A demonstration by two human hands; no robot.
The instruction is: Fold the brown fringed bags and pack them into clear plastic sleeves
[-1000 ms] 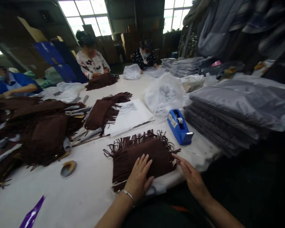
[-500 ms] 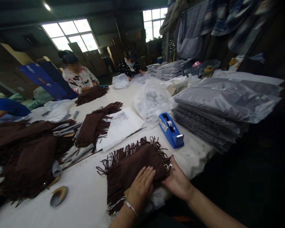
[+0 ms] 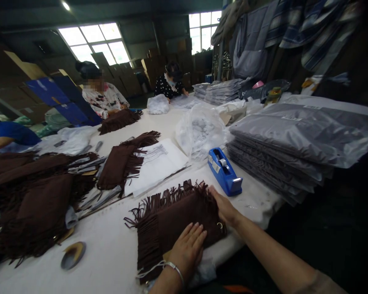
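A folded brown fringed cloth [image 3: 184,216] lies on the white table at the near edge, with loose strands along its far and left sides. A small gold ring shows near its right end, and white string lies at its lower left corner. My left hand [image 3: 188,245], with a silver bangle at the wrist, rests flat on the cloth, fingers stretched out. At the far right corner my right hand [image 3: 223,206] is closed around the fringed edge; its fingertips are partly hidden by strands. Just beyond stands a blue tape dispenser [image 3: 224,171].
Stacked grey goods in clear bags [image 3: 294,130] rise at the right. Brown fringed pieces [image 3: 46,204] are heaped at left. A tape roll [image 3: 73,255], a printed white sheet [image 3: 159,163] and a bulging clear bag [image 3: 199,130] lie around. Co-workers [image 3: 102,96] sit across the table.
My right hand has moved away from me along the cloth's right end, from the ring to the far corner. The left hand stays on the cloth. The view has shifted slightly.
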